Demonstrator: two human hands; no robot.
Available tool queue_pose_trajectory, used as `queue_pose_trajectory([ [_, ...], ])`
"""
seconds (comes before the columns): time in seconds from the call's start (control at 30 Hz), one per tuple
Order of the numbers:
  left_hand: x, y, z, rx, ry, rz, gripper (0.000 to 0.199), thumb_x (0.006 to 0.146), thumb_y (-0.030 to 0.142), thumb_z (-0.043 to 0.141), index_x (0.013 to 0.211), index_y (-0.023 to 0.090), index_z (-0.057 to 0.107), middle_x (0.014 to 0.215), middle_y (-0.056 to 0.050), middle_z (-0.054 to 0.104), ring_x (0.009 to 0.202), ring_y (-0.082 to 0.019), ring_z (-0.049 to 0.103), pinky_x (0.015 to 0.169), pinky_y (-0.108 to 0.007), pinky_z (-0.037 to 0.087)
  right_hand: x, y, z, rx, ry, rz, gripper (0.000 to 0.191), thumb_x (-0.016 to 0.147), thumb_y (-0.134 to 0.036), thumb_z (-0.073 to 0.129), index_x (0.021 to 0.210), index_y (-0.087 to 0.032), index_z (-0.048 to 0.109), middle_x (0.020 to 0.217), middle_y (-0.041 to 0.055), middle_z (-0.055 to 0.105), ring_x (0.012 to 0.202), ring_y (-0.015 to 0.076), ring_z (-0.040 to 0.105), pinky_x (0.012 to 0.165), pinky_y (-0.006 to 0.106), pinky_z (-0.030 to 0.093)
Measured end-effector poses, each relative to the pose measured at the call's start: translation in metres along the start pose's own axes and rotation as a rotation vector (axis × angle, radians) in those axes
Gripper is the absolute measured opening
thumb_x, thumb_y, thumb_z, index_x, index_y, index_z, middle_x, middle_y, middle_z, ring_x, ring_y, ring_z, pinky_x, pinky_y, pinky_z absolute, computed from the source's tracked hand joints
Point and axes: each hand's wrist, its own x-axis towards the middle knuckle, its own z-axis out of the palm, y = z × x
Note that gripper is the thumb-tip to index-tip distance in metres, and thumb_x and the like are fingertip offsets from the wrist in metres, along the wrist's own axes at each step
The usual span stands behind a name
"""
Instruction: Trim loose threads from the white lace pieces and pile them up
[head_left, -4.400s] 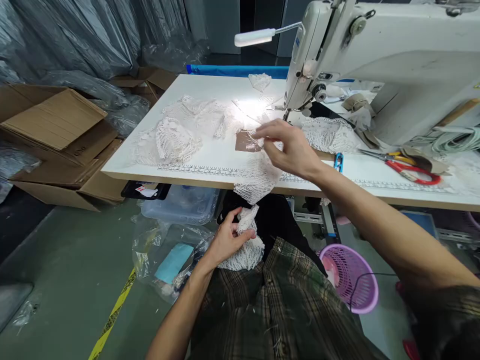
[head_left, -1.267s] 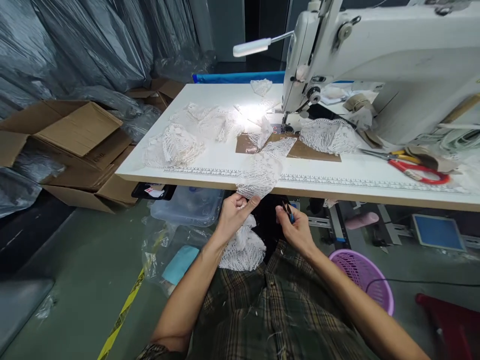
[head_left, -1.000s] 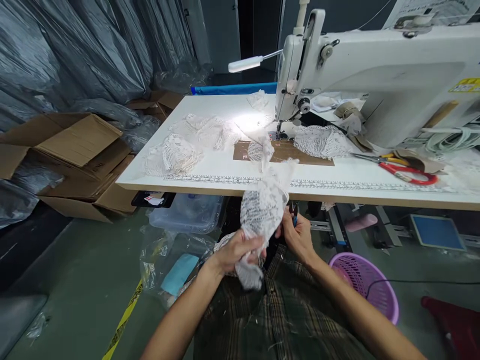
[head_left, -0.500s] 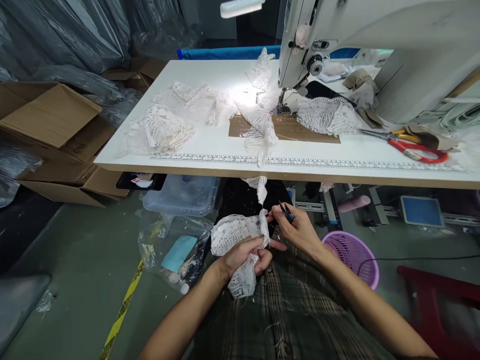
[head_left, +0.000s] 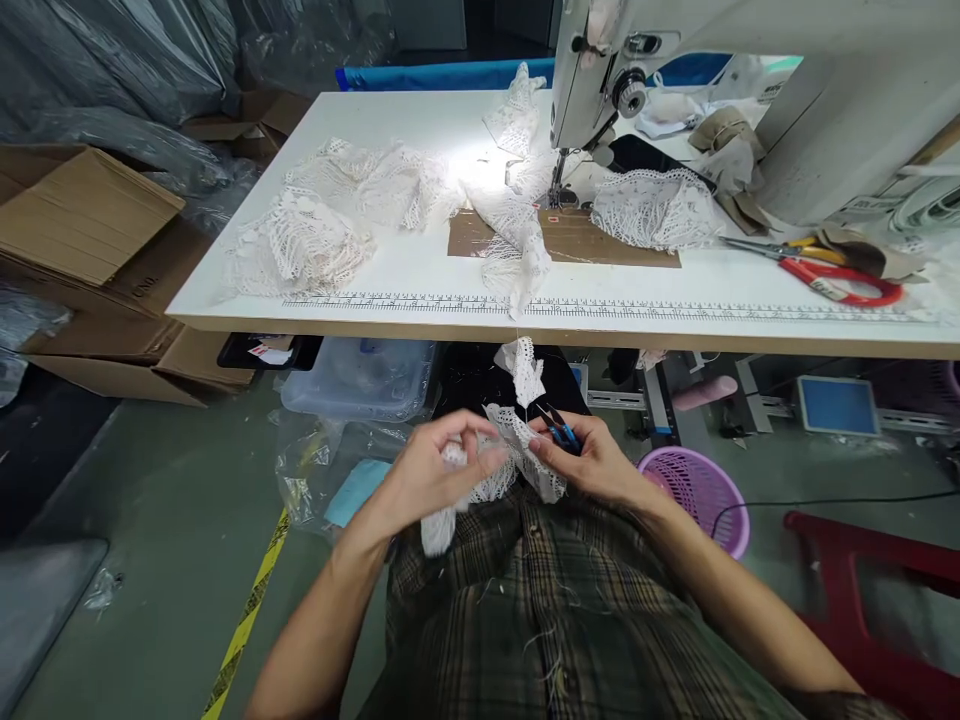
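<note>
blue-handled snips (head_left: 559, 432), one pair, in right hand (head_left: 600, 462)

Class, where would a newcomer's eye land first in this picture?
Probably on the white sewing machine, upper right, with red-handled scissors on the tabletop beside it. Next, the white lace at the right hand, which holds blue-handled snips. Then the purple basket, lower right.
</note>
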Motion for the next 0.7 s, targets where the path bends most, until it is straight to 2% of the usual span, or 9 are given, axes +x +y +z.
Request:
queue_pose_trajectory([
  [0.03, 0.006, 0.0, -0.005, 0.031, 0.028, 0.061, 0.034, 0.077, 0.04, 0.072, 0.103, 0.018, 0.069, 0.075, 0.0, 0.055, 0.066, -0.012, 0.049, 0.062, -0.024, 0.04, 0.0, -0.001, -0.001, -0.001, -0.018, -0.006, 0.027, 0.085, -0.043, 0.061, 0.083, -0.016, 0.065, 0.064, -0.0026, 0.046, 0.056, 0.0092, 0.036, 0.051, 0.022, 0.034],
  [0.1, 0.022, -0.003, -0.01, 0.069, -0.014, 0.175, 0.039, 0.076, 0.037, 0.074, 0.11, 0.02, 0.069, 0.083, -0.001, 0.056, 0.076, -0.014, 0.054, 0.071, -0.026, 0.044, -0.001, -0.002, 0.0, 0.0, -0.027, -0.02, 0.027, 0.085, -0.043, 0.061, 0.083, -0.016, 0.066, 0.063, -0.0029, 0.045, 0.056, 0.0093, 0.036, 0.051, 0.022, 0.033],
  [0.23, 0.045, -0.01, -0.002, 0.08, -0.124, 0.294, 0.024, 0.076, 0.034, 0.074, 0.094, 0.019, 0.073, 0.088, -0.004, 0.057, 0.086, -0.017, 0.057, 0.081, -0.03, 0.046, 0.001, -0.003, 0.001, -0.027, -0.029, -0.06, 0.025, 0.084, -0.042, 0.063, 0.084, -0.017, 0.066, 0.063, -0.0035, 0.045, 0.056, 0.0098, 0.036, 0.052, 0.022, 0.032],
  [0.33, 0.047, -0.013, 0.003, 0.051, -0.083, 0.311, 0.016, 0.077, 0.034, 0.074, 0.08, 0.018, 0.073, 0.087, -0.004, 0.058, 0.085, -0.016, 0.058, 0.081, -0.029, 0.047, 0.002, -0.003, -0.001, -0.077, -0.036, -0.07, 0.029, 0.086, -0.045, 0.061, 0.081, -0.017, 0.065, 0.062, -0.0037, 0.045, 0.056, 0.0098, 0.036, 0.051, 0.022, 0.031],
  [0.43, 0.041, -0.016, 0.003, 0.022, -0.055, 0.234, 0.021, 0.079, 0.036, 0.072, 0.075, 0.015, 0.069, 0.078, -0.003, 0.061, 0.07, -0.012, 0.056, 0.066, -0.024, 0.046, 0.002, -0.001, -0.005, -0.127, -0.011, -0.063, 0.036, 0.091, -0.05, 0.053, 0.082, -0.017, 0.063, 0.065, -0.0026, 0.047, 0.058, 0.0107, 0.038, 0.052, 0.023, 0.032],
  [0.53, 0.035, -0.018, -0.001, -0.006, -0.06, 0.107, 0.024, 0.081, 0.038, 0.068, 0.082, 0.014, 0.068, 0.066, 0.0, 0.061, 0.057, -0.01, 0.051, 0.053, -0.02, 0.041, 0.004, 0.001, -0.007, -0.158, -0.009, -0.04, 0.053, 0.097, -0.056, 0.032, 0.087, -0.016, 0.065, 0.067, -0.001, 0.049, 0.059, 0.0121, 0.04, 0.054, 0.024, 0.032],
  [0.6, 0.032, -0.019, -0.003, -0.022, -0.052, 0.079, 0.026, 0.081, 0.038, 0.068, 0.087, 0.013, 0.07, 0.07, -0.002, 0.066, 0.061, -0.011, 0.055, 0.054, -0.02, 0.043, 0.007, 0.002, -0.008, -0.215, -0.023, -0.031, 0.059, 0.098, -0.058, 0.025, 0.087, -0.016, 0.065, 0.064, -0.0013, 0.048, 0.058, 0.0126, 0.04, 0.054, 0.025, 0.031],
  [0.7, 0.031, -0.02, -0.006, -0.043, -0.055, 0.071, 0.026, 0.082, 0.038, 0.068, 0.089, 0.013, 0.073, 0.082, -0.006, 0.072, 0.072, -0.015, 0.063, 0.062, -0.022, 0.048, 0.014, 0.001, -0.006, -0.329, -0.038, -0.063, 0.055, 0.098, -0.056, 0.03, 0.081, -0.016, 0.063, 0.06, -0.0024, 0.044, 0.057, 0.0124, 0.038, 0.054, 0.026, 0.028],
])
